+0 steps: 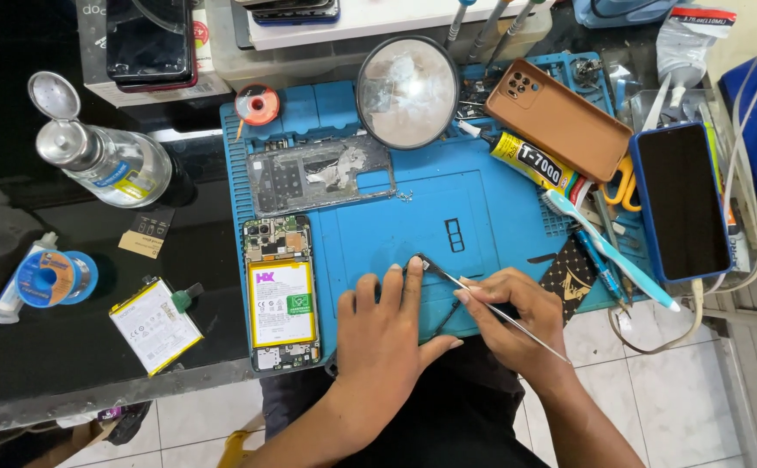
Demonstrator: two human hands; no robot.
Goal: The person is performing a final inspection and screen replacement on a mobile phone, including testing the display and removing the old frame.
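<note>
At the near edge of a blue repair mat, a person's left hand lies flat with fingers spread narrowly, the middle fingertip pressing down a small dark part on the mat. The right hand pinches a pair of thin metal tweezers between thumb and fingers, the tips meeting that same small part just beside the left fingertip. What the part is cannot be told; it is too small.

Just left of the hands, an opened phone lies face down, its yellow-edged battery and circuit boards exposed. Further left on the dark tabletop rest a loose battery, a blue spool of tape and a clear bottle with its flip cap open.

To the right, a white-and-teal toothbrush lies across the mat's edge beside a blue-cased phone with a dark screen.

Farther back on the mat sit a stripped phone frame, a tube of glue and a brown phone case. A round magnifying lens stands over the mat's far side, with a small orange reel to its left and more phones stacked at the table's back.
</note>
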